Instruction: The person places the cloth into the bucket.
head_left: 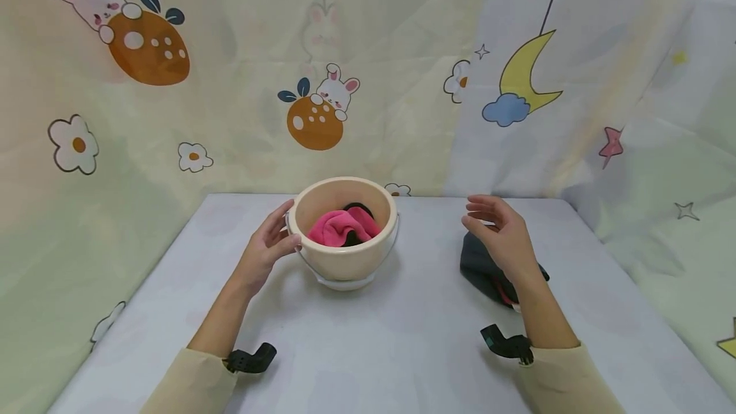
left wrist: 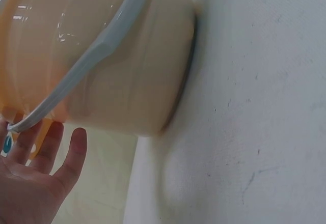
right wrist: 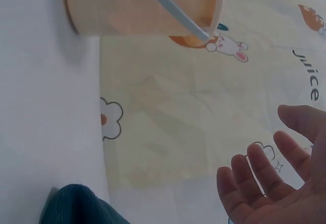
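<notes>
One cream bucket (head_left: pixel 345 266) stands near the far edge of a white table (head_left: pixel 374 353), a crumpled pink cloth (head_left: pixel 333 227) inside it. The left hand (head_left: pixel 268 241), fingers relaxed rather than clenched, touches the bucket's rim; the right hand (head_left: pixel 501 233), fingers loosely bent and holding nothing, hovers above a dark cloth (head_left: pixel 478 266) towards the far right corner.

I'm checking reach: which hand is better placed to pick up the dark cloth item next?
Likely the right hand: it is empty and raised close to the dark cloth item. The left hand touches the bucket, on the side away from that item.
</notes>
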Tool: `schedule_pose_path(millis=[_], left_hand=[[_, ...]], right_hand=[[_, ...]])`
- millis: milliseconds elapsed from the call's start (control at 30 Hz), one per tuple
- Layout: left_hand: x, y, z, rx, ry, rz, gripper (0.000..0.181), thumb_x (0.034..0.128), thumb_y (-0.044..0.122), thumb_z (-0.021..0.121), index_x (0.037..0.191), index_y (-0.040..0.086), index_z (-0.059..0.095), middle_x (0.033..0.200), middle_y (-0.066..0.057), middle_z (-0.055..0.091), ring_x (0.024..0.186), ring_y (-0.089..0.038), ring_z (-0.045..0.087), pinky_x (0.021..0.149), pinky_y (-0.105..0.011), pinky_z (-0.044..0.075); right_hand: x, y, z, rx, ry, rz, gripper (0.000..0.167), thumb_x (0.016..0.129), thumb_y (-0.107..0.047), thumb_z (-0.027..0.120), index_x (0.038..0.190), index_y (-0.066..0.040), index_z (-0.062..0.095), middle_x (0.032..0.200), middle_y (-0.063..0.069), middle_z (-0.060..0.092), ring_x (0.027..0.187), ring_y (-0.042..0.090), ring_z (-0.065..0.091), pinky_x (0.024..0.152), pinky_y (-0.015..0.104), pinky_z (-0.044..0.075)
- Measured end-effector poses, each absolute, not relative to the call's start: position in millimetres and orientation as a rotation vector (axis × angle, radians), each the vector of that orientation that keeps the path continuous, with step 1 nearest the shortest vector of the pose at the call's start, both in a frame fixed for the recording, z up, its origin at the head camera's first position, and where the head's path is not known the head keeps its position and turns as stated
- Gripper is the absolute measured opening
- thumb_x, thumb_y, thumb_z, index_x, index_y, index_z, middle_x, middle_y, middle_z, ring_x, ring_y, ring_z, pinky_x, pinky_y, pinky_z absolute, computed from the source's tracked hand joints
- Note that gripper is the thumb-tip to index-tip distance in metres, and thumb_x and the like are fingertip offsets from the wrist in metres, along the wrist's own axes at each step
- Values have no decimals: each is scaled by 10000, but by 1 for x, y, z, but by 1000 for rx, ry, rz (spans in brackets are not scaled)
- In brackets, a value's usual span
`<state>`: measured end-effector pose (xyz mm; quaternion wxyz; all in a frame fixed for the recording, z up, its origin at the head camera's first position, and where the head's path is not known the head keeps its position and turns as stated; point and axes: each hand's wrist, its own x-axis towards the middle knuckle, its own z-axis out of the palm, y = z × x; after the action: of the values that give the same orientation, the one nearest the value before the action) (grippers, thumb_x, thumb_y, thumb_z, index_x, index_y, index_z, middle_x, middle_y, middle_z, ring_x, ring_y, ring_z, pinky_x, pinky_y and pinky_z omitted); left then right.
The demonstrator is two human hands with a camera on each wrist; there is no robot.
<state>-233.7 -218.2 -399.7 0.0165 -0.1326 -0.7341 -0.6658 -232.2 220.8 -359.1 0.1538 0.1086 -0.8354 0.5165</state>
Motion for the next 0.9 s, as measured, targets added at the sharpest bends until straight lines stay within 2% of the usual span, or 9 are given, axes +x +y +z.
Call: schedule_pose_path(millis=[200,400,700,800,900], left_hand=[[-233,-216,-400,-404,-2276,-2081,733,1007,153,629,1646,246,282,1690,-77,313,1454,-373,404,945,-188,536],[-232,-215,-401,-408,-2269,-2072,720,1013,161,618,1645,250,285,1692,-78,309,1467,-371,393,962,-197,533],[-233,-211,-404,-420,-2244,-2089,707,1024,166,597,1647,254,276,1698,-71,297,1464,-359,390,978,-206,532],[-232,-212,-403,-399,-2270,-2058,715,1021,195,616,1646,276,277,1701,-57,296,1481,-363,385,978,-196,532],[-231,-214,-402,-381,-2291,-2037,721,1019,204,626,1645,285,277,1700,-54,300,1491,-363,382,966,-177,530]], right_hand=[[-227,231,-366,302,-2452,1430,465,1008,-319,680,1416,-121,576,1366,106,623,1184,112,601,921,97,462],[-223,246,-373,294,-2460,1349,457,1005,-304,689,1418,-138,585,1359,36,626,1189,100,592,924,104,448],[-224,266,-378,269,-2510,1265,526,994,-271,704,1459,-87,541,1474,140,547,1317,339,530,906,64,410],[-228,272,-379,248,-2539,1228,576,992,-293,706,1492,-86,507,1513,171,502,1351,388,498,971,182,462],[-230,278,-379,240,-2572,1212,621,992,-310,703,1524,-90,470,1552,198,453,1378,426,464,1067,439,488]])
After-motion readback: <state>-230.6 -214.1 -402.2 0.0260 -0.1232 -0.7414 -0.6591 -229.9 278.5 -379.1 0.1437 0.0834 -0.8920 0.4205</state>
